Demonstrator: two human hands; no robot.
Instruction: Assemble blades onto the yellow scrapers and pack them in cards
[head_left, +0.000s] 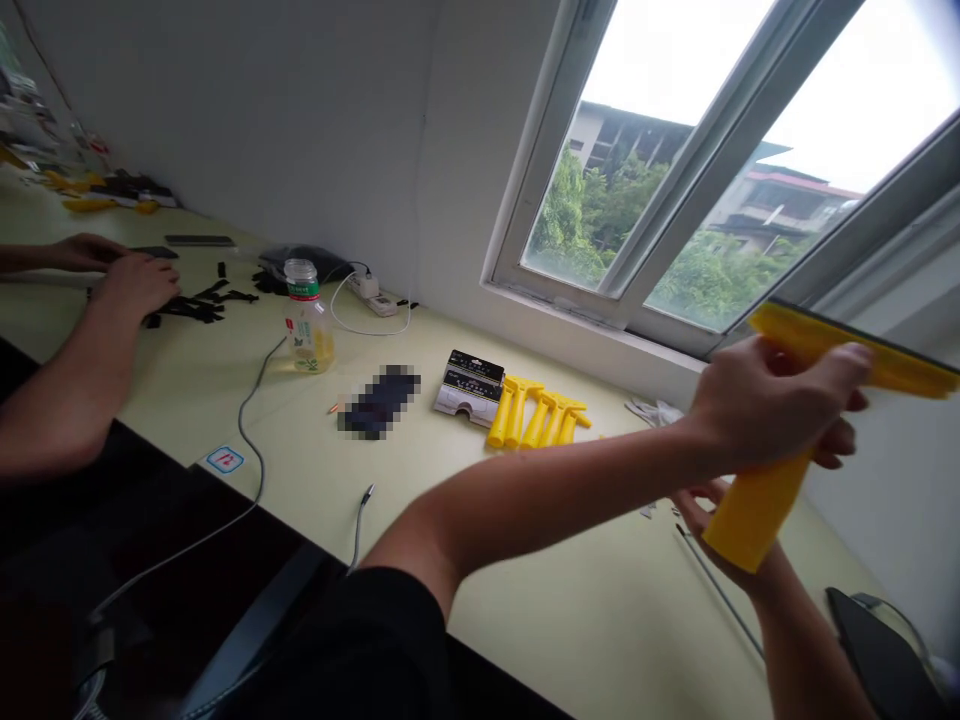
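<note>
Both my hands are up at the right, holding a yellow plastic squeegee (757, 510) with a wide head and a thick handle. My left hand (772, 400), with a black sleeve on that arm, wraps around the upper part near the head. Lower down, my right hand (701, 515) holds the handle's far side, partly hidden behind it. Below them lies a row of several yellow plastic scrapers (536, 420) on the pale yellow desk (570, 600), apart from both hands.
A co-worker's hands (135, 285) work at the far left among black pieces (199, 308). A plastic bottle (307, 320), a blister card (469, 388), a pixelated dark object (379, 402), a power strip (373, 295) and cables lie on the desk. A window (675, 170) rises at the right.
</note>
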